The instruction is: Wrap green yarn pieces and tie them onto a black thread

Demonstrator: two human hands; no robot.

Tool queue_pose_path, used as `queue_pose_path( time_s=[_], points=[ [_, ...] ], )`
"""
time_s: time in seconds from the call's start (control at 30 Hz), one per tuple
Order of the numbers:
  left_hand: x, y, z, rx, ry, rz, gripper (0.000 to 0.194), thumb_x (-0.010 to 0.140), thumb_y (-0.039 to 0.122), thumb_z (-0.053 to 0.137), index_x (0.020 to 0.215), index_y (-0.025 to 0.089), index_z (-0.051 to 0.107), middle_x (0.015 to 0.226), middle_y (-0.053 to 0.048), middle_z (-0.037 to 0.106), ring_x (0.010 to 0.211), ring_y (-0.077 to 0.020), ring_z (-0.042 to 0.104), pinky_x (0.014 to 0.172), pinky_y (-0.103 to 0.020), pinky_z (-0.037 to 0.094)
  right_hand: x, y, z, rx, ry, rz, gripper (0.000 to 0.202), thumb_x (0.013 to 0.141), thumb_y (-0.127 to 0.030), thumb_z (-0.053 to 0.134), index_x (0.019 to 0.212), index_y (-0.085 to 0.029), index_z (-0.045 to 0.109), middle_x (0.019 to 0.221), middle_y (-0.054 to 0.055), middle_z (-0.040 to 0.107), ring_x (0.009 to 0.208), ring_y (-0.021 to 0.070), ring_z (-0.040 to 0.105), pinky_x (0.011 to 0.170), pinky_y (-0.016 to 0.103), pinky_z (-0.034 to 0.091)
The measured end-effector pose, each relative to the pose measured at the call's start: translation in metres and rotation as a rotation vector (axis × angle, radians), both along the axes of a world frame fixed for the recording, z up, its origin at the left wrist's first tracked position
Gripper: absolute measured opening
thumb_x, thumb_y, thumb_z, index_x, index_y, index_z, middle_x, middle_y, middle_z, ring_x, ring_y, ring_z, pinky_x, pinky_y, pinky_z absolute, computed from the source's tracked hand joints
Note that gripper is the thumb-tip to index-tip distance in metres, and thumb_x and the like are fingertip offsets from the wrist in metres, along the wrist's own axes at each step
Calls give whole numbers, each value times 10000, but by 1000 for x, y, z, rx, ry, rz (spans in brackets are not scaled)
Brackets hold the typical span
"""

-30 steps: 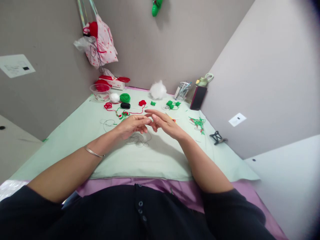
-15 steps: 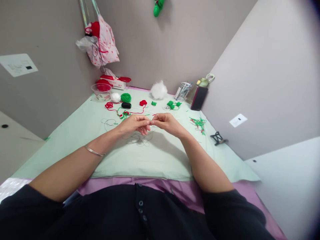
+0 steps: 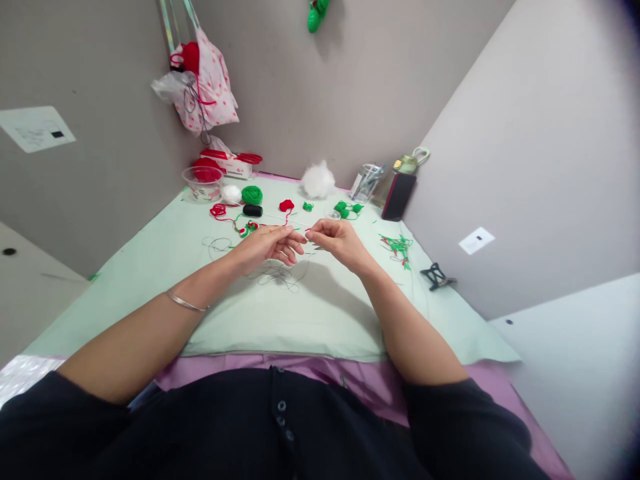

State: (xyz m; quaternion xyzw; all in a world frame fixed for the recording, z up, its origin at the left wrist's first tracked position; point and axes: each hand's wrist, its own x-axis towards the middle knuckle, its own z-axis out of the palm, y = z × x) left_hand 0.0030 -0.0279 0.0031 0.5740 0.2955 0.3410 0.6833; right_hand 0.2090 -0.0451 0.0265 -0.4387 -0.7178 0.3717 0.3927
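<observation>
Over the green-covered table, my left hand (image 3: pixel 273 247) has its fingers stretched out and slightly apart, with nothing plainly held. Close by on the right, my right hand (image 3: pixel 337 241) is pinched at thumb and fingertips. A small dark, pointed sliver shows below its fingers, too fine to name. Beneath my hands lies a loose tangle of thin dark thread (image 3: pixel 277 277). Just past my left hand is a small red, white and green crocheted piece (image 3: pixel 249 229). A black thread spool (image 3: pixel 253 211) and a small red crocheted piece (image 3: pixel 287 206) lie beyond.
Toward the back are a green yarn ball (image 3: pixel 252 195), a white yarn ball (image 3: pixel 231 195), a clear tub (image 3: pixel 203 185) and white stuffing (image 3: pixel 318 180). Green crocheted pieces (image 3: pixel 344 211), a phone (image 3: pixel 399 197), yarn scraps (image 3: pixel 399 248) and a black stand (image 3: pixel 437 277) are on the right.
My fingertips, which met in the middle, have come slightly apart. My left hand has loosened and its fingers have spread; my right hand has shifted a little right, still pinched.
</observation>
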Motion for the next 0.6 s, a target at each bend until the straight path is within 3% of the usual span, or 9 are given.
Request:
queue_pose_path(
  time_s=[0.2, 0.6],
  points=[
    [2, -1, -6, 101, 30, 11, 320, 737, 414, 766, 909, 153, 695, 845, -38, 653, 722, -142, 633, 720, -327, 525, -1, 1, -2, 22, -20, 6, 314, 808, -459, 659, 740, -154, 633, 608, -27, 519, 569, 90, 400, 547, 246, 317],
    [1, 0, -1, 152, 55, 127, 310, 718, 439, 768, 798, 154, 679, 741, -8, 612, 652, -118, 587, 680, -299, 510, 0, -2, 0, 19, -97, 28, 349, 859, -512, 600, 820, -166, 626, 592, -51, 423, 547, 84, 328, 512, 241, 247]
  ],
)
